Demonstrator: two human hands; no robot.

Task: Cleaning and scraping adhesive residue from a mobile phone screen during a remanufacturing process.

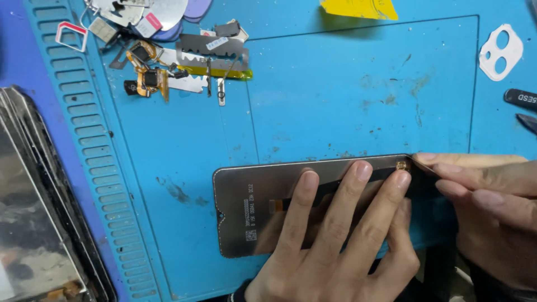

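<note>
Fingers (358, 173) spread flat, pressing phone screen panel (251, 207).

The scene is bright and evenly lit from above, so the blue work mat (358, 100) shows strong, saturated colour. Shadows are soft and short; a faint one lies under the yellow sheet (361, 8) at the top. The grey back of the phone screen panel (251, 201) gives a dull reflection of the fingers (305, 193) pressing on it. The stacked panels (33, 223) at the left edge show pale glare and look slightly blurred. The centre is sharp.
</note>
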